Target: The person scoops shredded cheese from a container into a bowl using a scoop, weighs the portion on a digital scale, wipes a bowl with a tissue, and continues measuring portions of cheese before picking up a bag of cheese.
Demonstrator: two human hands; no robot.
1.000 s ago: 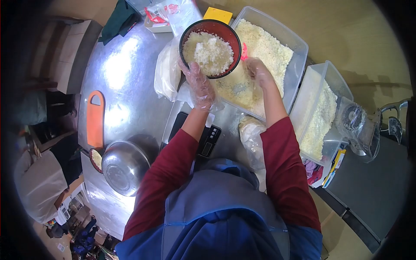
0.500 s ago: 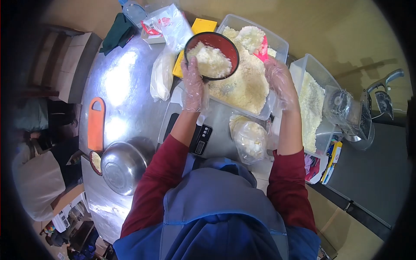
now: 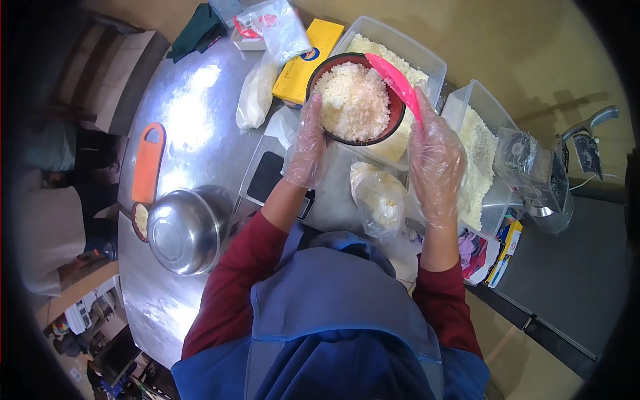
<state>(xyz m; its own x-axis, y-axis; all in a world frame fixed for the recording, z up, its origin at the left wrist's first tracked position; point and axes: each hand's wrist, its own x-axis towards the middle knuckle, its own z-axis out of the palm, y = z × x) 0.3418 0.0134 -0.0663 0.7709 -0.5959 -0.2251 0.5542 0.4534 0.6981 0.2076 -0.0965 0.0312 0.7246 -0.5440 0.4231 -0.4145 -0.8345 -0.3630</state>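
Note:
My left hand [image 3: 308,147], in a clear plastic glove, grips the left side of a black bowl [image 3: 398,112] with a red inside. White crumbly food [image 3: 353,100] is heaped in it. In my gloved right hand [image 3: 437,160] is a pink scoop [image 3: 395,79], tilted edge-on over the bowl's right rim. Beneath the bowl stands a clear plastic tub [image 3: 437,65] holding more pale crumbs, partly hidden by the bowl. A knotted-looking plastic bag [image 3: 380,203] with pale contents lies between my forearms.
A second tub [image 3: 490,127] of crumbs stands at the right, beside a metal machine [image 3: 533,167]. Left are a kitchen scale [image 3: 267,175], an upturned steel bowl [image 3: 183,232], an orange board [image 3: 147,167] and a small bowl [image 3: 140,220]. A yellow box [image 3: 300,73] lies behind.
The loaded scoop has come from the tub to the bowl and tipped; the heap in the bowl is larger. The bowl has shifted right and slightly nearer me.

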